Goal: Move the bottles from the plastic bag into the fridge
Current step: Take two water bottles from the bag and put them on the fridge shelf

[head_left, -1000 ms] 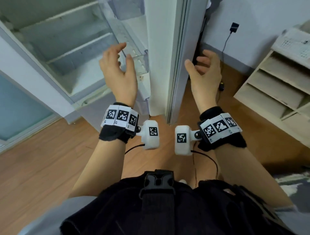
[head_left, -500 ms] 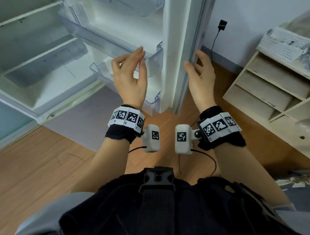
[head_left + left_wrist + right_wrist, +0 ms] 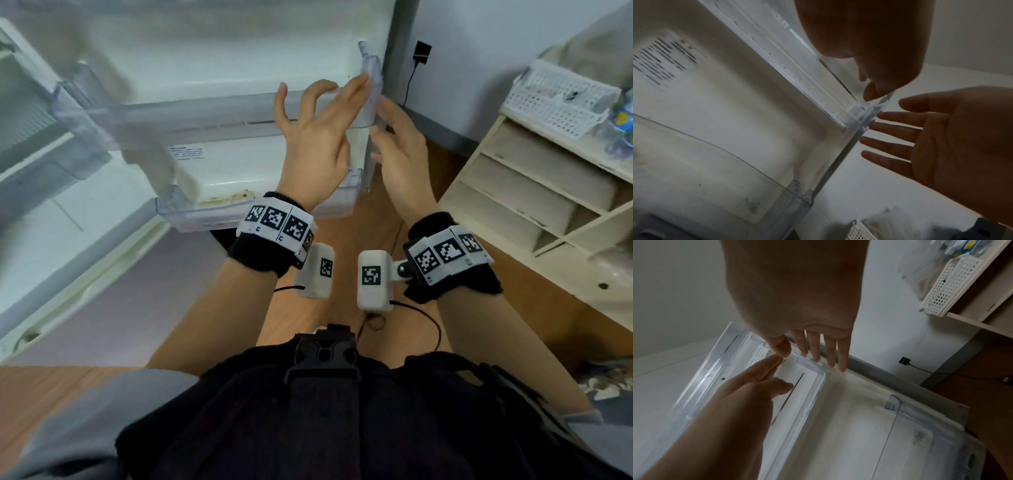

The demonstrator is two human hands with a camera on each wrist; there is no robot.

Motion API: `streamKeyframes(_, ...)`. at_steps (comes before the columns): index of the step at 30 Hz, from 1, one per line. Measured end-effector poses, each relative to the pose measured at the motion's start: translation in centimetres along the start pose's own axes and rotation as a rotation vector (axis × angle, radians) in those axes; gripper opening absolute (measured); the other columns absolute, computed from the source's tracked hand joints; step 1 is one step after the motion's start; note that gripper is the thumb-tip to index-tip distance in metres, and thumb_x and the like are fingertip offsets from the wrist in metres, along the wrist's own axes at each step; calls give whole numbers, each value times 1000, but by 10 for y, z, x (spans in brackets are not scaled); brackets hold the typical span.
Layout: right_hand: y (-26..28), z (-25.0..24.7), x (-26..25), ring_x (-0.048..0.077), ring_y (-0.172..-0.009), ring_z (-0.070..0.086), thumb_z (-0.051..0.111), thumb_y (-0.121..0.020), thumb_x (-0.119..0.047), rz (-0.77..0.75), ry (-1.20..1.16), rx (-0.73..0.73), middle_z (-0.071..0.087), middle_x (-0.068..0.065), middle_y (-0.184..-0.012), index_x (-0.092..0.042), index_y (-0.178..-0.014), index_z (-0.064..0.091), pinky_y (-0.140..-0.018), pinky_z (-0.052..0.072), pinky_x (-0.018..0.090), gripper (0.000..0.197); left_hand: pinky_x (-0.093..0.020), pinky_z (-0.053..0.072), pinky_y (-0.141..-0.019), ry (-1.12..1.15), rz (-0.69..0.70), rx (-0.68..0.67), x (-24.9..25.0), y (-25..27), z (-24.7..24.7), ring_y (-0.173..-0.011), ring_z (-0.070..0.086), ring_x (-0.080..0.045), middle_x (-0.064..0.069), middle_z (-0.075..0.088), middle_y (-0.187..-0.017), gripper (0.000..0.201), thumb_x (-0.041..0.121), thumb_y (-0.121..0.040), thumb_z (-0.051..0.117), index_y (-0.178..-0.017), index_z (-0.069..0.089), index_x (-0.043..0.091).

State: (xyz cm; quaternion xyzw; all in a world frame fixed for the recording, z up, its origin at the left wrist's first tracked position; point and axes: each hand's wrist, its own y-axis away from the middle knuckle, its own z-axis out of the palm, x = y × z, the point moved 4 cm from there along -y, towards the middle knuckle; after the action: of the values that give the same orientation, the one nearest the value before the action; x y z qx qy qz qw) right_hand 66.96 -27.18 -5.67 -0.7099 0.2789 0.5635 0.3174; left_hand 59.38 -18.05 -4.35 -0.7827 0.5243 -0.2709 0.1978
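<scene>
The fridge door point(image 3: 239, 51) stands open, with a clear upper door bin point(image 3: 205, 116) and a lower door bin point(image 3: 191, 212), both holding nothing. My left hand point(image 3: 322, 102) is empty, fingers spread, its tips at the upper bin's right end point(image 3: 865, 112). Close beside it my right hand point(image 3: 394, 137) is empty too, its straight fingers point(image 3: 840, 353) by the door's edge. A clear plastic bag with blue-and-yellow labelled bottles point(image 3: 621, 126) lies on top of the shelf unit at the far right, partly cut off.
A cream wooden shelf unit point(image 3: 534, 192) stands to the right, with a white perforated basket point(image 3: 558, 99) on top beside the bag. A black plug and cable point(image 3: 421, 51) hang on the wall behind the door. The fridge's inner shelves point(image 3: 34, 171) are at left.
The view has swung from the fridge interior to the door. Both hands have risen to the upper door bin's right end, and the left hand has moved close to the right.
</scene>
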Motion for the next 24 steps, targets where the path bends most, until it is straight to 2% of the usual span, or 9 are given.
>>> streamKeyframes(2,-29,-1,3,-26,-91,52,39,-99,-10,22,-8,6,51,-28,-106,-20,-132,45,-74,45,0,35,-56,7,-113,16,24,-19,-9,-26,17,-131,41,-21,9,44,-147,71,3,-76,46,-143,38,22)
streamKeyframes(4,-54,-1,7,-32,-84,49,37,-100,-9,30,17,15,48,-28,-106,-15,-137,41,-69,42,-3,38,-48,6,-114,12,55,-23,-20,-50,32,-131,41,-22,5,43,-149,70,3,-74,47,-142,40,19)
streamKeyframes(5,-66,0,10,-32,-84,48,37,-100,-10,37,36,14,49,-23,-110,-13,-138,39,-73,43,-2,39,-44,6,-113,1,67,-27,-25,-61,39,-132,41,-22,4,41,-150,70,3,-74,48,-142,40,18)
streamKeyframes(7,-86,2,16,-26,-93,47,38,-100,-12,48,60,15,49,-13,-126,-14,-140,38,-91,45,9,40,-39,4,-112,-20,70,-52,-37,-82,52,-134,39,-23,1,38,-152,69,4,-75,48,-142,39,18)
streamKeyframes(10,-114,8,25,-5,-117,42,39,-100,-15,65,75,-3,42,-4,-144,-18,-141,36,-110,40,33,41,-39,5,-113,-41,43,-90,-52,-109,67,-139,34,-25,-2,33,-154,67,6,-77,47,-143,38,17)
streamKeyframes(12,-132,15,28,2,-124,40,39,-100,-16,68,89,-26,39,-2,-148,-19,-142,35,-113,37,39,42,-40,8,-114,-40,20,-100,-63,-123,74,-140,32,-27,-3,32,-155,66,6,-77,45,-143,38,16)
streamKeyframes(15,-157,25,31,4,-125,40,39,-100,-16,60,111,-54,38,-1,-149,-19,-143,35,-113,37,42,43,-40,12,-116,-66,-3,-110,-78,-141,80,-141,30,-27,-4,29,-156,65,7,-78,41,-143,38,15)
streamKeyframes(20,-188,39,36,4,-125,41,38,-100,-15,57,111,-92,38,0,-149,-16,-143,35,-113,37,42,43,-40,14,-118,-72,-49,-116,-95,-161,90,-143,28,-26,-3,29,-156,65,7,-80,45,-144,35,16)
streamKeyframes(24,-204,45,42,10,-131,42,38,-99,-14,62,95,-103,40,1,-148,-14,-142,37,-113,37,42,42,-40,15,-117,-47,-54,-92,-98,-166,94,-142,29,-27,-4,31,-155,64,9,-79,45,-142,39,15)
